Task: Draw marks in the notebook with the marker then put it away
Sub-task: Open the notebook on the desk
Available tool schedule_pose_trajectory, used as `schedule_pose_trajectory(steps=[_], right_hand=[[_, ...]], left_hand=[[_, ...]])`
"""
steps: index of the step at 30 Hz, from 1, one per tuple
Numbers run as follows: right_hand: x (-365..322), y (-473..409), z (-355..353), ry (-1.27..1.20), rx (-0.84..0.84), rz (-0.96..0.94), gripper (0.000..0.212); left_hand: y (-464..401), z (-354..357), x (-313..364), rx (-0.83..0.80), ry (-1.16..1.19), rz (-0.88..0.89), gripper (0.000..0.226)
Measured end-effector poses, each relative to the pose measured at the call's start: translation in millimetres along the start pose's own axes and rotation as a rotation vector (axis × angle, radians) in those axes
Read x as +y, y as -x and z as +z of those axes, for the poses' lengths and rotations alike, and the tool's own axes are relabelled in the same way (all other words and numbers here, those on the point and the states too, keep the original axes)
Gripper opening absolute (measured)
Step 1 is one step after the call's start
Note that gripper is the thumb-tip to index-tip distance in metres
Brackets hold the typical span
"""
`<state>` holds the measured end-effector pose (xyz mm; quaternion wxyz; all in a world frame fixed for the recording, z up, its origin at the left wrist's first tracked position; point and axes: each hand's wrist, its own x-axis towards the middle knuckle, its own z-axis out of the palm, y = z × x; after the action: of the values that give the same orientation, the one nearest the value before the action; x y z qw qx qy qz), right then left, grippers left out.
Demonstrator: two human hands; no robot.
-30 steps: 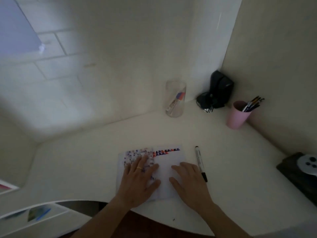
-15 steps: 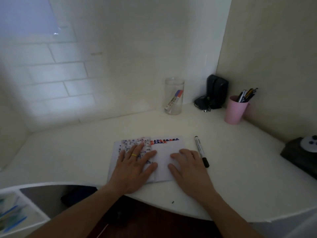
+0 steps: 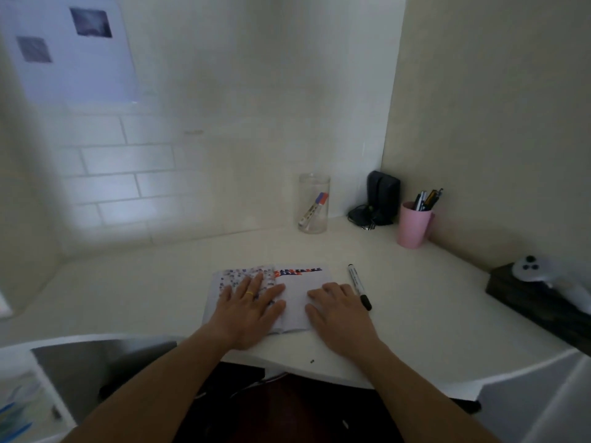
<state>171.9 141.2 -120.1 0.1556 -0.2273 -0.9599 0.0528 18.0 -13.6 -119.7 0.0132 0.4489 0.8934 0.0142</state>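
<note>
My left hand (image 3: pixel 248 310) and right hand (image 3: pixel 339 311) lie spread flat, holding nothing, hiding much of the open notebook (image 3: pixel 295 302) at centre frame. The capped marker (image 3: pixel 359 286) lies just right, on the dim white desk (image 3: pixel 128 298).

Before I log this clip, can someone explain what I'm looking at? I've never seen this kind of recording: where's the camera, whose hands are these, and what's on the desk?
There is no machine here. A camera on a person's head looks down at their own bare hands. The left hand and the right hand lie flat on an open notebook on a white desk; neither holds anything. A black marker lies just right of the notebook. Further back stand a clear jar with another marker inside and a pink cup of pens.
</note>
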Motion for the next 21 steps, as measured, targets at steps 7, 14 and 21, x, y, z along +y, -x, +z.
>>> schedule_pose_trajectory(steps=[7,14,21], right_hand=[[4.0,-16.9,-2.9,0.03,-0.069,-0.036,0.045],[24.0,-56.7,-31.2,0.032,-0.129,-0.035,0.044],[59.0,-95.2,-48.7,0.22,-0.318,0.214,0.048]], left_hand=[[-17.8,-14.8,-8.8,-0.075,-0.027,0.06,0.095],[-68.0,-38.1,-22.6,0.132,-0.17,0.254,0.065],[-145.3,-44.4,-39.7,0.234,0.007,0.227,0.041]])
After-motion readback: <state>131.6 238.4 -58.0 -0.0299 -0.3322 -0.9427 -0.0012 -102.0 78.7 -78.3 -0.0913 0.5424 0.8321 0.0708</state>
